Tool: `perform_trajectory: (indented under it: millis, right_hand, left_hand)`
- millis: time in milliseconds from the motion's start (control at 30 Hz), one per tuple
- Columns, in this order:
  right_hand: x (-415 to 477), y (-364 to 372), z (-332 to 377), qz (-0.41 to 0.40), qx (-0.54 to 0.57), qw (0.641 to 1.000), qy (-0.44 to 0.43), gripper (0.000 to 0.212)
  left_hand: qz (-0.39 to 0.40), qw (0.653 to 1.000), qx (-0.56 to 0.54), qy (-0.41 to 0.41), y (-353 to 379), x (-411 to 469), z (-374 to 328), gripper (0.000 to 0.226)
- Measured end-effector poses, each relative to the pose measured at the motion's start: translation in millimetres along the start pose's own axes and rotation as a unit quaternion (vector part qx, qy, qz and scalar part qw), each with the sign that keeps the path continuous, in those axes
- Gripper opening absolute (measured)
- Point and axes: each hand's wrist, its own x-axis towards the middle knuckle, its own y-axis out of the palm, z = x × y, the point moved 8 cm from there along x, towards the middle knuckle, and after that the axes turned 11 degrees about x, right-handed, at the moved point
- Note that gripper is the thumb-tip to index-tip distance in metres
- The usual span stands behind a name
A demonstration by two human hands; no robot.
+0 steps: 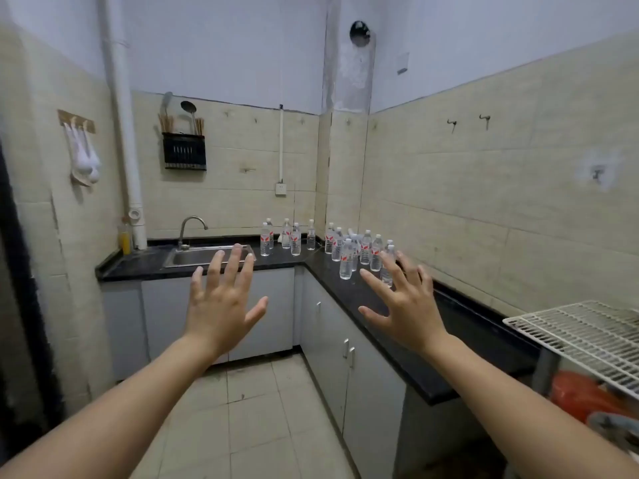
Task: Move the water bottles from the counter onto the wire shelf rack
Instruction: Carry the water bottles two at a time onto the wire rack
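Both hands, the left hand (221,299) and right hand (404,305), are raised with fingers spread, each grip apart and empty. Small water bottles (345,259) stand clustered in the black worktop (466,337) corner; the wire shelf rack (584,337) looks bare. They are probably light, smooth and slightly squashy, best held mid-body.

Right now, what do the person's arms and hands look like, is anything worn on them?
Both are bare: the left hand and right hand show no gloves, rings, watch or bands, and no sleeves reach the forearms in view. No markings show on them.
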Motion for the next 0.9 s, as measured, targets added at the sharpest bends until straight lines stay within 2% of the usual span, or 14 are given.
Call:
perform_trajectory:
  millis: [100,233,367,433,667,800,900]
  right_hand:
    - [6.1,39.3,-29.2,0.012,0.025,0.999,0.017,0.061]
    - [10.2,101.5,-59.6,0.050,0.066,0.996,0.033,0.063]
    - [11.3,163.6,-68.4,0.083,0.108,0.990,0.027,0.062]
    - [9.2,197.5,-65.6,0.100,0.124,0.987,0.019,0.062]
    - [29.1,324.0,-37.0,0.160,0.142,0.977,-0.026,0.062]
    - [67.3,394.6,-29.8,0.174,0.129,0.975,-0.040,0.062]
    - [103.5,437.3,-33.7,0.181,0.119,0.976,-0.032,0.061]
  left_hand:
    - [-0.018,1.000,0.017,-0.006,24.4,37.7,-8.4,0.086]
    - [-0.016,0.999,-0.004,-0.052,69.6,68.6,-8.5,0.089]
    - [0.040,0.996,0.006,-0.084,130.4,73.0,1.9,0.080]
    - [0.064,0.992,0.009,-0.112,162.5,70.6,16.2,0.073]
    - [0.129,0.971,0.018,-0.199,253.3,69.7,78.1,0.075]
    - [0.112,0.956,-0.058,-0.266,303.4,98.3,122.7,0.071]
    - [0.111,0.950,-0.091,-0.278,339.2,135.8,145.2,0.070]
